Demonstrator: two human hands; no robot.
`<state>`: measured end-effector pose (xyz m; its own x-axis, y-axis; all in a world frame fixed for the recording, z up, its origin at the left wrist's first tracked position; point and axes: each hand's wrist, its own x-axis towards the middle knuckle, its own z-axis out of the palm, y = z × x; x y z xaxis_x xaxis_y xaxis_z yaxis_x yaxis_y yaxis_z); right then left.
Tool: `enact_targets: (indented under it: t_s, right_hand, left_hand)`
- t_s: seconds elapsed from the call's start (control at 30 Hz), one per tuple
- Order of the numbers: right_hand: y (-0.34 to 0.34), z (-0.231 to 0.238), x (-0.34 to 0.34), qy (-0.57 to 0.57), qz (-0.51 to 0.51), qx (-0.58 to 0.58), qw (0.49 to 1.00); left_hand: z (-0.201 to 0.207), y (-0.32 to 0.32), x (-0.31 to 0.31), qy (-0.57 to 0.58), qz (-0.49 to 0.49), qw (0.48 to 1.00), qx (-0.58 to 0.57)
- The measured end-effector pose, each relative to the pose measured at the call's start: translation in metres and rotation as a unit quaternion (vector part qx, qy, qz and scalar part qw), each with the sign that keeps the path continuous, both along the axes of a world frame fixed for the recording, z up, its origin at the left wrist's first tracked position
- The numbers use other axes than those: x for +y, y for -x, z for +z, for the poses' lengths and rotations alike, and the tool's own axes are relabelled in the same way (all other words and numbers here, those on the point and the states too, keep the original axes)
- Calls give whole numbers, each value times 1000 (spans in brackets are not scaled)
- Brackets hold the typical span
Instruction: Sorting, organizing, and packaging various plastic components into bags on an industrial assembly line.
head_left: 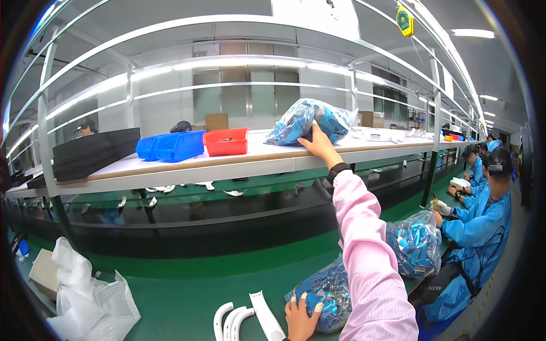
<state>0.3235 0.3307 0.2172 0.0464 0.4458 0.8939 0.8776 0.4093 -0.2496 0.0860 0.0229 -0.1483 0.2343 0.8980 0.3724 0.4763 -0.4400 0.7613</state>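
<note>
With my right arm, in a pink sleeve, I reach up to the shelf. My right hand [320,146] is closed on the near side of a clear plastic bag of blue parts [301,122] there. Lower down, my left hand [301,321] lies with fingers spread against a second clear bag of blue and metallic parts [333,290] on the green table. Its fingertips touch the plastic, and pale tape wraps one of them. Left of that hand lie several curved white plastic parts [239,324] and a longer straight white piece [265,315].
Blue bins [170,148] and a red bin [226,142] stand on the shelf [256,165], beside stacked black trays [96,150]. White foam wrap [91,295] lies at left. Another filled bag [415,244] sits right, near a co-worker in blue [483,221].
</note>
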Motion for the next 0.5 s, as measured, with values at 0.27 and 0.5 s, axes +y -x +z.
enact_targets:
  t_s: [0.27,0.5]
  right_hand:
    - [49,32,-49,-176,-87,-81,977]
    - [64,27,-41,148,-145,-117,971]
  left_hand:
    - [2,3,3,-43,28,999,1]
    - [3,6,1,-36,20,999,6]
